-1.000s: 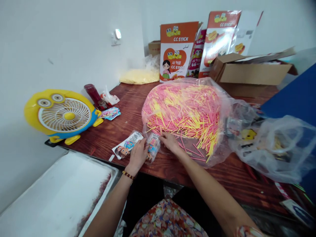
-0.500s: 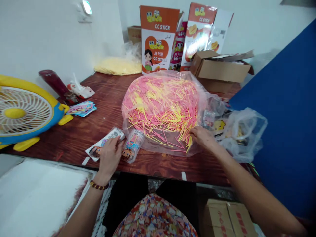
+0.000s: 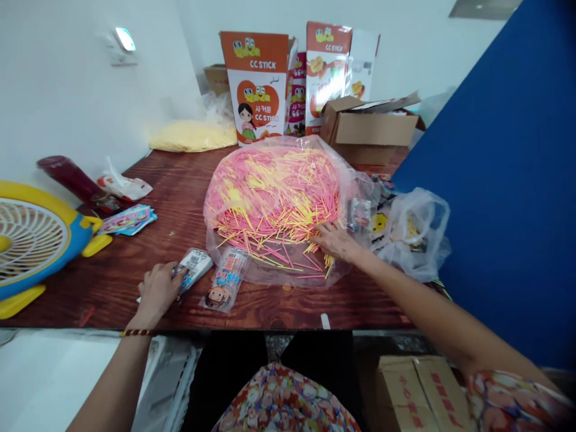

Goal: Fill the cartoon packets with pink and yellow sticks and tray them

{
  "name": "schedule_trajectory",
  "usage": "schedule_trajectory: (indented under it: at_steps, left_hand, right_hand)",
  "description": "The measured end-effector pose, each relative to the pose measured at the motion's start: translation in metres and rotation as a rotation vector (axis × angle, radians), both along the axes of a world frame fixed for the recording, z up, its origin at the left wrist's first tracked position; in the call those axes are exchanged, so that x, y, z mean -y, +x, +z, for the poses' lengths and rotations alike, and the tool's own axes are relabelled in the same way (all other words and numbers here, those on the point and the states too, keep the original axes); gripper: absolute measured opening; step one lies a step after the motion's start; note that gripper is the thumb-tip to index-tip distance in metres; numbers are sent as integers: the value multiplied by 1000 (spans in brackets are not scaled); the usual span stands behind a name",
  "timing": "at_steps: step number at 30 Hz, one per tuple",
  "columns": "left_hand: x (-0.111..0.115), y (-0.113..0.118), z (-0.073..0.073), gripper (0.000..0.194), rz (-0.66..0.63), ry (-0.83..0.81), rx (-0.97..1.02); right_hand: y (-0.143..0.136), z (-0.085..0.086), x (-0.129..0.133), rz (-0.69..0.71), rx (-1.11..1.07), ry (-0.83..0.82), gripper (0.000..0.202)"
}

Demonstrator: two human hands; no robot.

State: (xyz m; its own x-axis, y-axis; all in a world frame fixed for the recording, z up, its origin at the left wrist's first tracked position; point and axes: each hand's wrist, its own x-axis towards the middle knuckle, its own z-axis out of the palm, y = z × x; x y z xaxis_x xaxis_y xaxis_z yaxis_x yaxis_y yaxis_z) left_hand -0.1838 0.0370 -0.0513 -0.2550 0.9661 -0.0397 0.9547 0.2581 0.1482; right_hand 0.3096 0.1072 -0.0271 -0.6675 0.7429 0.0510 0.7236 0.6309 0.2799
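A large clear plastic bag [image 3: 270, 267] lies open on the table, full of thin pink and yellow sticks [image 3: 274, 222]. My right hand [image 3: 335, 240] rests on the sticks at the bag's right front, fingers spread and bent a little. My left hand [image 3: 159, 288] lies over the lower left part of a stack of printed packets [image 3: 197, 264], its fingers at the packets' edge; whether it grips them is hard to tell. Between that stack and the bag lies a clear wrapper with a cartoon figure [image 3: 224, 282], touched by neither hand.
At the left stand a yellow and blue fan [image 3: 40, 240], a dark red bottle [image 3: 69, 177], tissues [image 3: 126, 185] and colourful cards [image 3: 128, 219]. Printed cartons [image 3: 256, 90] and an open box [image 3: 375, 129] stand behind. A plastic bag [image 3: 418, 234] lies right, beside a blue panel [image 3: 490, 210].
The head view has shifted. My left hand has slid left and down along the packets, uncovering their upper part. My right hand has moved inward over the sticks, and its fingers have spread.
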Motion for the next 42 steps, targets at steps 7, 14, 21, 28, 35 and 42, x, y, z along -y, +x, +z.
schedule_trajectory:
  at_steps: [7,14,21,28,35,42]
  left_hand:
    - [0,-2,2,47,-19,84,40]
    - [-4,-5,1,54,-3,18,63]
    - [3,3,5,48,-31,108,34]
    - [2,4,12,33,20,199,99]
    - [-2,-13,24,32,105,251,318]
    - [13,-26,37,31,185,416,554]
  right_hand:
    - [-9,-10,-7,16,-4,16,25]
    - [-9,-14,-9,10,25,2,26]
    - [-6,-16,-7,2,20,-16,23]
    - [-13,-26,-9,-75,-96,-30,27]
    - [-30,-23,-16,-268,-585,-210,21]
    - [-62,-31,-25,-445,-1409,-570,33]
